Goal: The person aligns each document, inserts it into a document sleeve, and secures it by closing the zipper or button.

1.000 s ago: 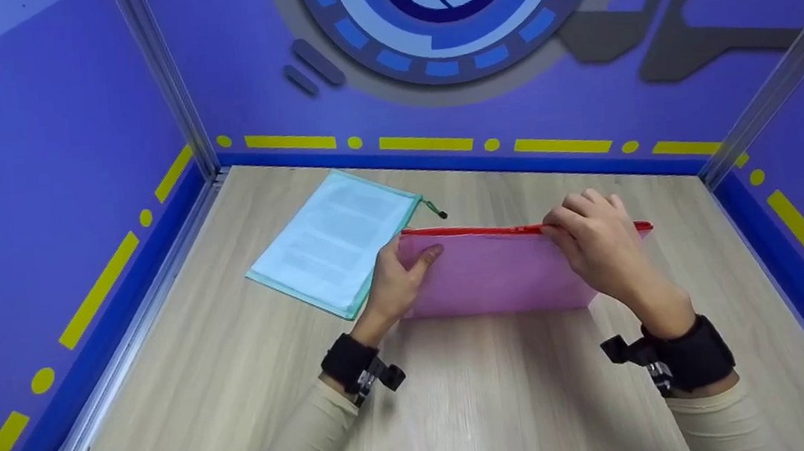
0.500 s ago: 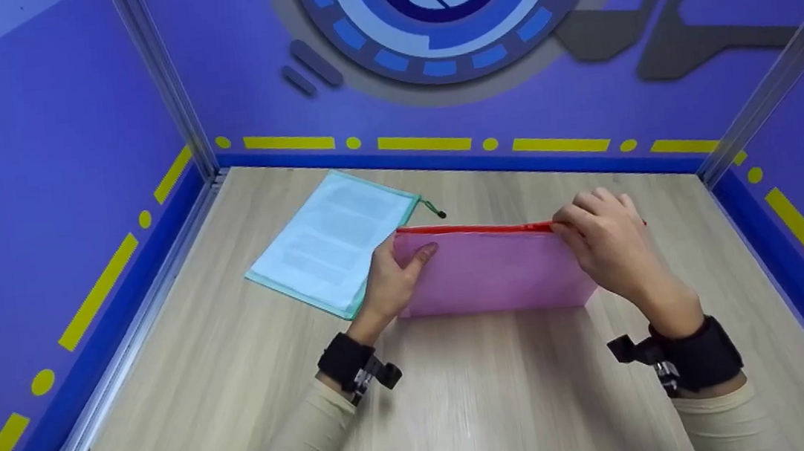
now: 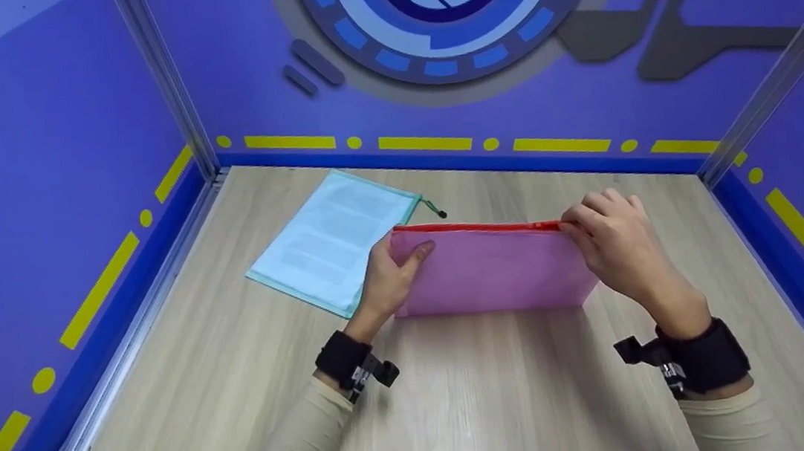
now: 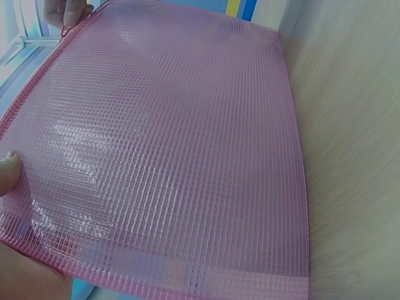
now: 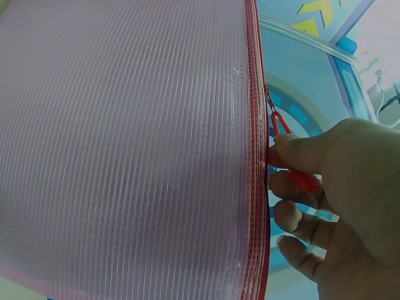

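A pink mesh zip pouch (image 3: 492,268) with a red zipper stands on its long edge on the wooden table (image 3: 465,398). My left hand (image 3: 390,277) grips its left end, thumb on the near face (image 4: 9,172). My right hand (image 3: 616,240) pinches the red zipper pull (image 5: 294,172) at the top right of the pouch (image 5: 125,144). The pouch fills the left wrist view (image 4: 162,156). A pale blue zip pouch (image 3: 333,242) holding printed sheets lies flat to the left, just behind my left hand.
Purple walls with yellow markings close off the table (image 3: 465,398) on the left, back and right. A metal rail (image 3: 122,337) runs along the left edge. The blue pouch's green zipper pull (image 3: 435,211) lies behind the pink pouch.
My right hand has slid to the right along the red zipper toward the pouch's right end. The pouch has shifted slightly left with my left hand.
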The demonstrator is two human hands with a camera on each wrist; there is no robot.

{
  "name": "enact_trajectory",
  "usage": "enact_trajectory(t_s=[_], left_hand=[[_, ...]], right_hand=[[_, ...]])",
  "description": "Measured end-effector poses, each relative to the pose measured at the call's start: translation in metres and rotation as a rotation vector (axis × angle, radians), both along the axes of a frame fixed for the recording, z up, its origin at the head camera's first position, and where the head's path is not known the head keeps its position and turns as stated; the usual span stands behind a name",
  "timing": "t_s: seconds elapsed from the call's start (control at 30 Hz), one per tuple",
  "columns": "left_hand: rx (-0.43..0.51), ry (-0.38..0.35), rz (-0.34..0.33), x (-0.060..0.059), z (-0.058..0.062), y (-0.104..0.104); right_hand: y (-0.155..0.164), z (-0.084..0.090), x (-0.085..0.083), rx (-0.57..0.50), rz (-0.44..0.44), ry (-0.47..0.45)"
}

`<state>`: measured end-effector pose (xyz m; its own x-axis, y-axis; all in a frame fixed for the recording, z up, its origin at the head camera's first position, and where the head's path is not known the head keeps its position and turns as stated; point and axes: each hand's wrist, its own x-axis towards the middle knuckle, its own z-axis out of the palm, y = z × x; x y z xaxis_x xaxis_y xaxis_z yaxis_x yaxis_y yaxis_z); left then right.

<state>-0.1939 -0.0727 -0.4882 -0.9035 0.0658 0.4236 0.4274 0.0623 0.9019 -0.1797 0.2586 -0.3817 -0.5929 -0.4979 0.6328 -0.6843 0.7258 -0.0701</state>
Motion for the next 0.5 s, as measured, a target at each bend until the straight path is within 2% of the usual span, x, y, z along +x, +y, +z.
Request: enact_trajectory(t_s=[0.5], left_hand=[[-0.003, 0.004, -0.003, -0.002, 0.0, -0.004]], right_hand=[[0.014, -0.002, 0.002, 0.0, 0.0, 0.026]])
